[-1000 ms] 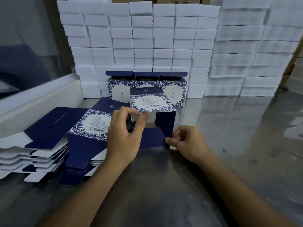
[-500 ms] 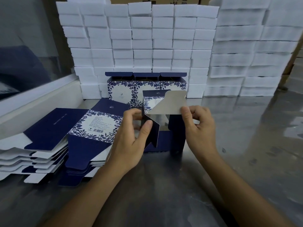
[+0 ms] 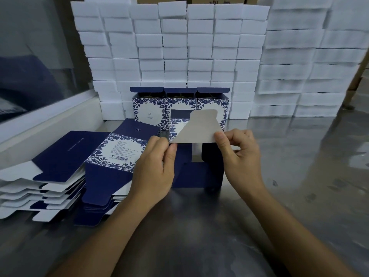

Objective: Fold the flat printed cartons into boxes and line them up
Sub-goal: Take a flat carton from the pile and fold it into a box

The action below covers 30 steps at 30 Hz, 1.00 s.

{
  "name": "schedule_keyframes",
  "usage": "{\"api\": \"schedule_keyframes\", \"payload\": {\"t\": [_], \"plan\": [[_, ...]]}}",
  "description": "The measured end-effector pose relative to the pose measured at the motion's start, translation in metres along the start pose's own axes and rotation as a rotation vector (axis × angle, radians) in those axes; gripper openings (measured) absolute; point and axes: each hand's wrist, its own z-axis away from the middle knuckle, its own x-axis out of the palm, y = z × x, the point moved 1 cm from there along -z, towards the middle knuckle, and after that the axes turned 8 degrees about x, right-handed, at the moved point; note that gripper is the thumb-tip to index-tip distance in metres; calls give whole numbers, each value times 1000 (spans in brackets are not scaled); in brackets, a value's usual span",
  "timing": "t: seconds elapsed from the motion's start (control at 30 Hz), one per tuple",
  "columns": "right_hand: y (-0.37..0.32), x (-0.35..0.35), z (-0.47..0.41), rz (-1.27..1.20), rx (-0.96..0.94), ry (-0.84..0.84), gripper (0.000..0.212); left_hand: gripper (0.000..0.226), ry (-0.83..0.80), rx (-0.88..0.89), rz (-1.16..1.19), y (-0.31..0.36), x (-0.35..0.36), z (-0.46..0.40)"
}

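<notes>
Frame centre: both hands, left hand [image 3: 154,168] and right hand [image 3: 238,148], are pinching the carton [image 3: 196,166], grey flap [image 3: 199,127] now swinging up since a second ago, bottom closing.

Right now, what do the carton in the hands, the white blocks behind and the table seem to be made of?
Carton: thin printed card, matte navy outside, plain grey inside where the flap folds up.
White blocks: probably foam; soft, slightly uneven edges, no print.
Table: likely stainless steel; dull grey sheen with blurred reflections.

Both hands [image 3: 153,166] [image 3: 239,154] raised — fingers [image 3: 220,138] pinching
</notes>
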Motion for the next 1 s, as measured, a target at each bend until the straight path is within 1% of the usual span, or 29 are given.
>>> {"api": "schedule_keyframes", "payload": {"t": [0.1, 0.17, 0.23, 0.33, 0.4, 0.47, 0.5, 0.57, 0.63, 0.67, 0.73, 0.8, 0.93, 1.0], "plan": [[0, 1, 0, 0, 8, 1, 24, 29, 10, 13, 5, -1, 0, 0], [0, 1, 0, -6, 21, 5, 24, 33, 3, 2, 7, -4, 1, 1], [-1, 0, -1, -8, 25, 10, 23, 41, -59, -9, -22, -6, 2, 4], [0, -1, -2, -5, 24, 18, 22, 40, -210, -42, -76, -8, 5, 8], [1, -1, -2, -12, 31, 19, 23, 43, -246, -56, -103, -10, 6, 8], [1, -1, -2, -17, 30, 16, 23, 57, -259, -61, -125, -10, 5, 7], [1, -1, -2, -15, 27, 14, 23, 61, -263, -60, -134, -10, 6, 7], [1, -1, -2, -16, 32, 14, 23, 51, -271, -64, -138, -12, 6, 7], [1, -1, -3, -14, 41, 19, 23, 43, -332, -83, -141, -12, 6, 7], [1, -2, -3, -11, 44, 21, 23, 41, -401, -96, -171, -12, 6, 8], [1, -2, -4, -10, 45, 21, 23, 41, -563, -68, -340, -13, 9, 10], [0, -3, -3, -21, 45, 22, 23, 44, -661, -38, -474, -13, 11, 12], [0, -4, -3, -2, 53, 16, 24, 42, -681, -55, -497, -12, 11, 12], [-2, -3, -2, -29, 69, 7, 28, 44, -679, -56, -505, -12, 10, 11]]}}
